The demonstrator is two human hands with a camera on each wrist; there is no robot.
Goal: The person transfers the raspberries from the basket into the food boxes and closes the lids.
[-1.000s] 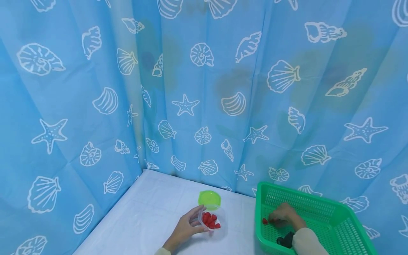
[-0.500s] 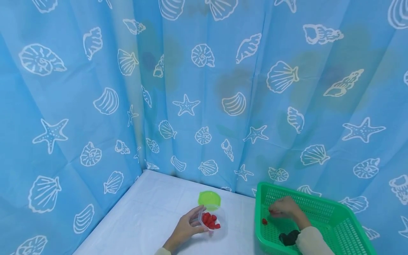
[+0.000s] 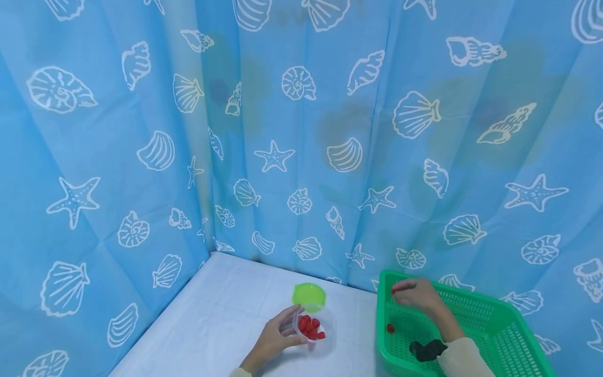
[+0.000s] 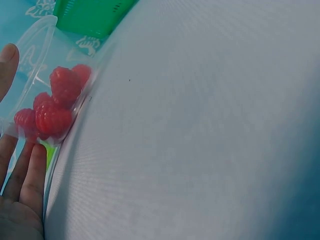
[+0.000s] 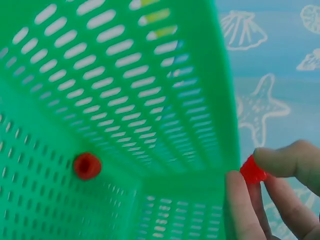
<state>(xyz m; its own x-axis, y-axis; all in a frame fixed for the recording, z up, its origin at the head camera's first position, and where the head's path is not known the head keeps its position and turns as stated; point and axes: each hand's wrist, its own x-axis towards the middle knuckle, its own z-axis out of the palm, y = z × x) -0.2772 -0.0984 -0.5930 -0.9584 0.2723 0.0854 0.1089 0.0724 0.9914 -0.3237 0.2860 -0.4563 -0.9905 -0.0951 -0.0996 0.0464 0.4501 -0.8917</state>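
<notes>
My left hand (image 3: pixel 273 336) grips a clear plastic container (image 3: pixel 328 343) by its side, thumb near the rim and fingers opposite. Several red raspberries (image 4: pixel 53 117) lie inside it, gathered at the bottom in the left wrist view. Over the left end of a green plastic basket (image 3: pixel 509 299), my right hand (image 3: pixel 419 296) pinches one raspberry (image 5: pixel 253 171) between thumb and fingertips, close to the basket's rim. Another raspberry (image 5: pixel 87 166) lies on the basket floor with its hollow end showing.
A light green lid (image 3: pixel 309 294) lies on the white tabletop (image 3: pixel 226 303) just behind the container. Below my right wrist is a black object (image 3: pixel 427 351), seen against the basket floor. A blue shell-print curtain (image 3: pixel 301 157) stands behind and to the left.
My right hand has lifted a raspberry from the basket floor and moved up and left toward the rim. The left hand and container have stayed in place.
</notes>
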